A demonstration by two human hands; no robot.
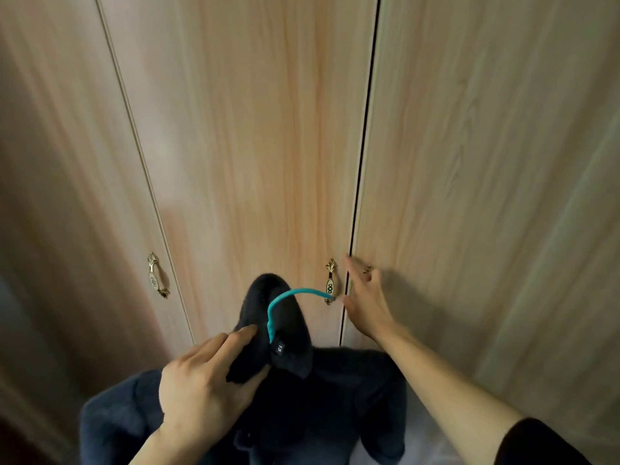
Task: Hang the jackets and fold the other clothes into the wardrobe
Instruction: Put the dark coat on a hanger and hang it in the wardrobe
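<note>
A dark navy fleece jacket (pixel 352 384) hangs on a teal hanger whose hook (pixel 285 298) curves up out of the collar. My left hand (pixel 201 384) grips the jacket's collar near the hanger's neck and holds it up in front of the wardrobe. My right hand (pixel 367 300) reaches forward with fingers spread, its fingertips at the edge of the right wardrobe door (pixel 486 196), by the dark gap between doors. That hand covers most of the right door's handle, so I cannot tell whether it holds the handle.
The wooden wardrobe fills the view, its middle door (pixel 251 146) shut and carrying an ornate brass handle (pixel 330 281). A second brass handle (pixel 157 275) sits on the left door. Something pale lies below the jacket at bottom right.
</note>
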